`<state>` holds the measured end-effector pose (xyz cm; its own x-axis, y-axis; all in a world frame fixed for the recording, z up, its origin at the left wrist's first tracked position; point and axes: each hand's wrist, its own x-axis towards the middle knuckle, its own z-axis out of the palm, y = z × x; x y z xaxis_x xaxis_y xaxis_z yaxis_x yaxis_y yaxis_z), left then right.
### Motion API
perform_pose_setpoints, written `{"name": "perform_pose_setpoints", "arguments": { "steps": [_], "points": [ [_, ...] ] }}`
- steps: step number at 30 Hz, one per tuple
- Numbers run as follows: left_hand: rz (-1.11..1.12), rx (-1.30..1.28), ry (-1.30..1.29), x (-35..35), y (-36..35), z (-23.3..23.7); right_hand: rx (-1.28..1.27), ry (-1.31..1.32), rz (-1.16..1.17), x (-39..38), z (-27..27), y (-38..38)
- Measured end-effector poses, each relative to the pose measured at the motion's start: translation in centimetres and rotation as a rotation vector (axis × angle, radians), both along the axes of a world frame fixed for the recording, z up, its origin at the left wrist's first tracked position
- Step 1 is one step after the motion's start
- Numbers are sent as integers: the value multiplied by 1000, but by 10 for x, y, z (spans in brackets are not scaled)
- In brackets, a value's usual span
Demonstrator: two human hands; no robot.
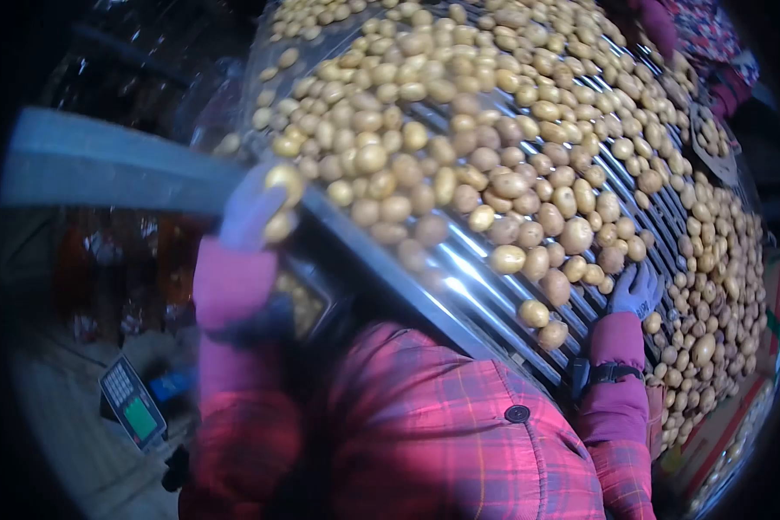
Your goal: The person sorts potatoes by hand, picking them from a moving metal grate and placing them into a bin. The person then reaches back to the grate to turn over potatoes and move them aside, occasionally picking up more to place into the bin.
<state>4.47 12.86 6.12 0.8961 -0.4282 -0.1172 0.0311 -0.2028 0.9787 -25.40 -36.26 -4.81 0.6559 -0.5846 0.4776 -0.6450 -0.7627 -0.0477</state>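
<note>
My left hand (250, 212), in a light purple glove, is raised at the left edge of the roller conveyor, fingers curled around yellow potatoes (282, 184); blur hides exactly how many. My right hand (638, 292), gloved the same way, rests low on the metal rollers (485, 282) at the right. Its fingers are outstretched and a little apart, close to several potatoes (611, 260), and I see nothing in its grasp. A thick layer of potatoes (529, 186) covers much of the rollers.
A metal rail (390, 260) runs between my body and the rollers. A grey beam (121, 165) juts in from the left. More potatoes (706, 347) lie heaped at the right. Below left is a scale display (134, 403). Another person's sleeve (711, 35) shows across the conveyor.
</note>
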Motion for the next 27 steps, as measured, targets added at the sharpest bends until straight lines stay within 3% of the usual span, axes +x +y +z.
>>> {"name": "perform_pose_setpoints", "arguments": {
  "steps": [3,6,8,9,11,13,15,17,18,20,21,23,24,25,27],
  "points": [
    [275,40,188,-59,103,-30,21,52,-4,-4,-7,-7],
    [438,77,152,-100,164,-111,-43,87,-72,-4,-7,-5],
    [433,874,-294,-111,173,-132,-66,95,-73,-5,-12,-9],
    [442,871,-286,-111,152,-111,-83,111,-85,-6,-13,-11],
    [452,349,52,-96,73,-45,-93,129,-98,-8,-16,-13],
    [228,458,-276,-78,41,-42,-143,120,-69,-11,-22,-19],
    [60,391,-176,-65,-16,-10,-109,105,-67,-7,-12,-9],
    [-194,433,-544,-38,-51,-22,-75,90,-78,-5,-8,-4],
    [-210,431,-549,-27,-62,-41,-78,76,-69,-4,-8,-4],
    [-283,98,-450,-6,-79,-79,-67,45,-61,-5,-10,-6],
    [-303,98,-458,3,-87,-75,-62,39,-81,-4,-10,-6],
    [-299,572,-464,18,-97,-67,-53,6,-62,-2,-7,-3],
    [-345,398,-343,30,-98,-65,-104,7,-59,-1,-5,0],
    [-249,407,-16,28,-105,-44,-96,6,-67,-2,-7,0],
    [35,535,-75,37,-119,-32,-72,14,-23,-4,-7,-6]
  ]
}}
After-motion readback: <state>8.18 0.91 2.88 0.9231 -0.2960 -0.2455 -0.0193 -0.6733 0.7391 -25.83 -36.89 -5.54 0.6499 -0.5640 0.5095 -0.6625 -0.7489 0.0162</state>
